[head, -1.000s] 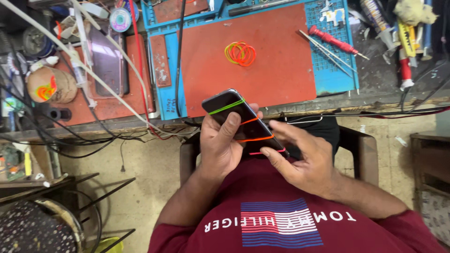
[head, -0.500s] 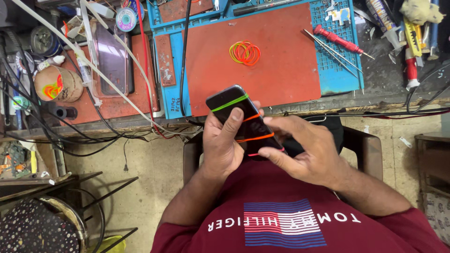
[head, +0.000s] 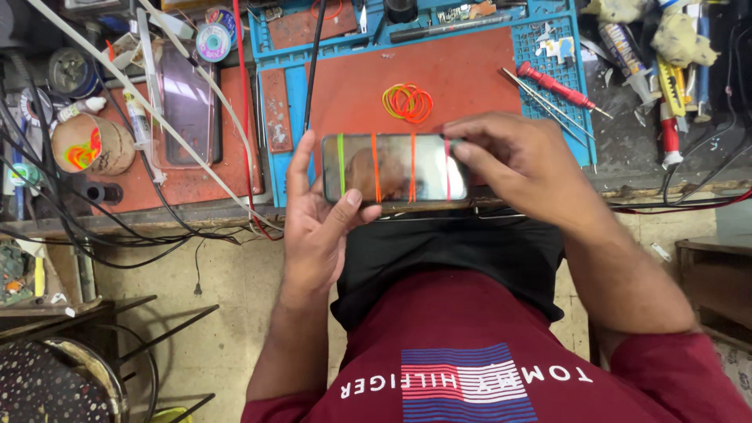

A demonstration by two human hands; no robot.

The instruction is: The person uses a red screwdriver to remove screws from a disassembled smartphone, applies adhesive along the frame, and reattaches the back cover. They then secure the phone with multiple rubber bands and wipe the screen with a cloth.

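Phone [head: 395,167] turned level, hands [head: 321,227] at bench edge [head: 196,215]

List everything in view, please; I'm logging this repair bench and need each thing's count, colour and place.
phone: one, dark glossy, held level above the bench's near edge, banded by four rubber bands, green, two orange, pink
loose rubber bands: small pile, orange and yellow, on the red mat
red mat: one, in a blue tray, bench centre
screwdriver: one, red handle, right on the tray
second phone: one, dark, left on the bench
tape roll: one, pale blue, top left
cables: several, black and white, left
left hand: grip under the phone's left end
right hand: grip on its right end
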